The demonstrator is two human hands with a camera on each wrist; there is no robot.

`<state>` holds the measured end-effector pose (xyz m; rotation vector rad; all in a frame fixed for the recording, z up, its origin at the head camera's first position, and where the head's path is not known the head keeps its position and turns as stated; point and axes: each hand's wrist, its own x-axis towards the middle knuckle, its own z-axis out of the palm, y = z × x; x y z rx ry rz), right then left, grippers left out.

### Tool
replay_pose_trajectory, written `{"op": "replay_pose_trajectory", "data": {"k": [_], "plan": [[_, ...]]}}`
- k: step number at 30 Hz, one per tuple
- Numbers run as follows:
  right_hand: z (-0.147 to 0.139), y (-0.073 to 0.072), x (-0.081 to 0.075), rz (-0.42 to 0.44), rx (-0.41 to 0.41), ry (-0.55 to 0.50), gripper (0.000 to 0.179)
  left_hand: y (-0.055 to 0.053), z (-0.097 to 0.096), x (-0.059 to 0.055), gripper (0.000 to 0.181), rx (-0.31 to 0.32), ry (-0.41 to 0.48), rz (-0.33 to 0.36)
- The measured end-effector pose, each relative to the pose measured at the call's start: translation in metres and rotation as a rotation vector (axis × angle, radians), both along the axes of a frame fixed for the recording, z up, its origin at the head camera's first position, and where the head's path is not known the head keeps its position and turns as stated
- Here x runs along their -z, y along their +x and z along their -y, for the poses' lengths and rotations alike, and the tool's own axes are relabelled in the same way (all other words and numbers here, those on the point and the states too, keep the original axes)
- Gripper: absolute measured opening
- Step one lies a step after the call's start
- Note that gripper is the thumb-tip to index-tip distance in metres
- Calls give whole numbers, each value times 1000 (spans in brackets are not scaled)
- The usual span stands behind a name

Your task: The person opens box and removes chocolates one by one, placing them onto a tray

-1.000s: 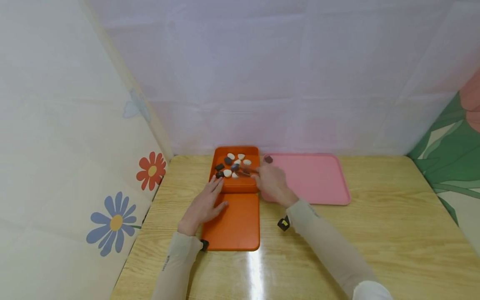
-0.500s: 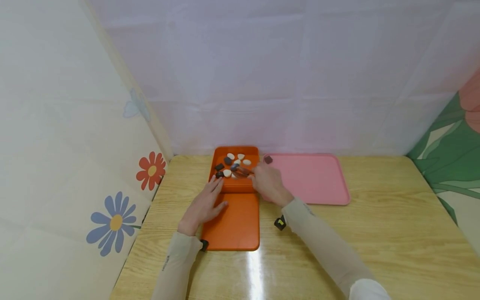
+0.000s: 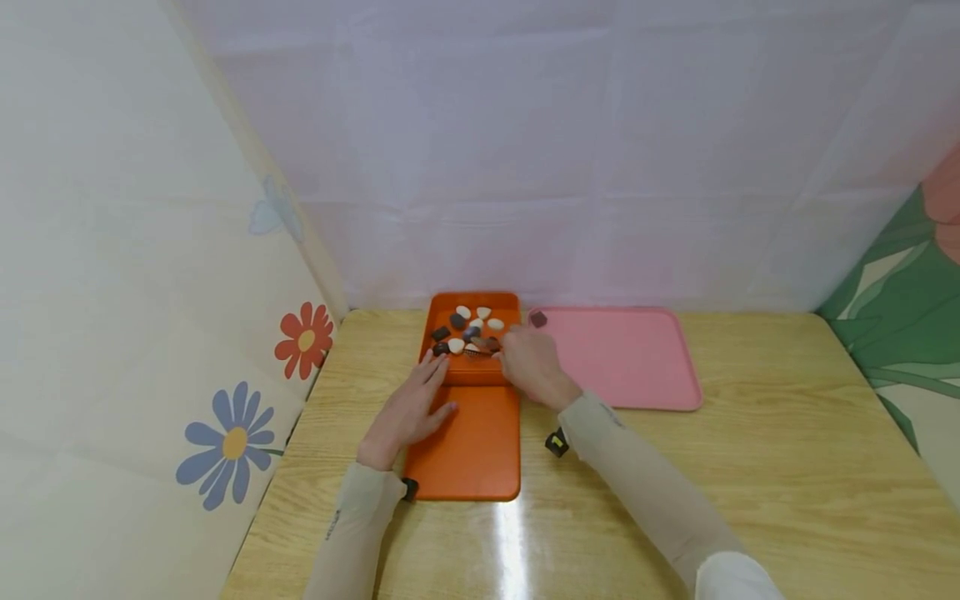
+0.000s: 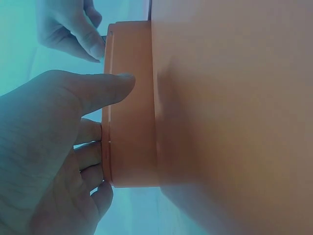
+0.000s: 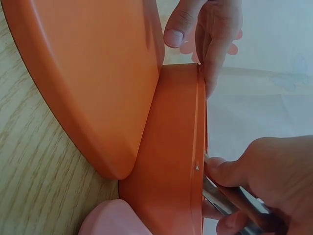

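My right hand (image 3: 534, 367) grips a pair of metal tongs (image 5: 227, 200) at the right side of an orange box (image 3: 480, 377). The tongs' tips dip inside, among white and dark stone-like pieces; a white piece (image 3: 456, 345) and a blackish one (image 3: 441, 333) lie near them. Whether the tips hold a piece I cannot tell. With fingers extended, my left hand (image 3: 405, 417) rests on the box's front left rim, its thumb spread over the orange lid (image 3: 468, 450). In the left wrist view the box's front wall hides the contents.
A pink tray (image 3: 630, 358) sits right beside the box, with one dark piece (image 3: 538, 319) in its far left corner. The wooden table (image 3: 780, 450) extends to the right. A pale curtain (image 3: 480, 167) hangs behind, and a flower-printed sheet (image 3: 232, 442) borders the left.
My right hand has shifted a little left and toward the front of the box, carrying the tongs' tips with it. The left hand stays in place.
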<state>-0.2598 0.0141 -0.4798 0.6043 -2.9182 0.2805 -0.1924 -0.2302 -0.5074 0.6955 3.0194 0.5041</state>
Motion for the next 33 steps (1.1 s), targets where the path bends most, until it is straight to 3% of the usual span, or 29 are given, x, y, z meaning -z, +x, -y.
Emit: {"op": "replay_pose_trajectory", "data": {"k": [11, 33], "plan": [[4, -2, 8, -26, -7, 67, 30, -1, 0, 2, 80, 5, 6, -1], [-2, 4, -2, -70, 9, 50, 27, -2, 1, 1, 80, 9, 3, -3]]}}
